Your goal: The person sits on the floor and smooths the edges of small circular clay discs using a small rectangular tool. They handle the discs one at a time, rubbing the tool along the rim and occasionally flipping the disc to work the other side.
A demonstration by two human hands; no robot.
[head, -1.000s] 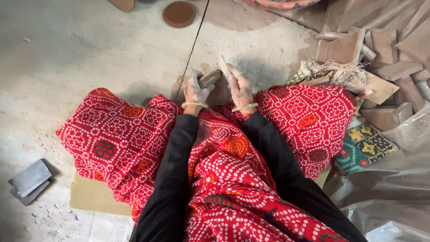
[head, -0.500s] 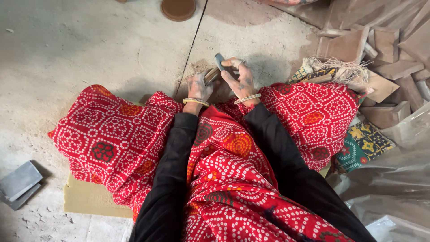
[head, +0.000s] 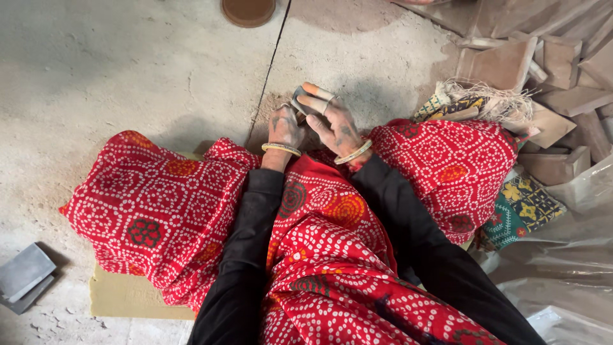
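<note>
A small grey-brown piece (head: 304, 101), flat and blocky like a bit of fired clay or stone, is sitting between the two hands just above the person's lap, out over the concrete floor (head: 128, 76). The right hand (head: 333, 122) is closing round it from the far side, its fingers (head: 314, 96) lying long across the top, while the left hand (head: 285, 128) is gripping the near edge; both are touching the piece and pressing close together. To do this well, I judge the left should be bracing the piece firmly while the right is working it with short, even strokes, wrists low and steady. Both hands are looking dusty and stained, each wrist wearing pale bangles. Below the hands a red cloth (head: 166, 217) with white dotted print is draping softly over the knees, and black sleeves are running back toward the body. Well to the right of the hands, rough reddish-brown slabs (head: 504, 64) are lying stacked at angles, beside a frayed patterned fabric (head: 523, 211). Ahead of the hands a round brown disc (head: 248, 10) is resting on the floor; far left, a flat grey block (head: 24, 275).
</note>
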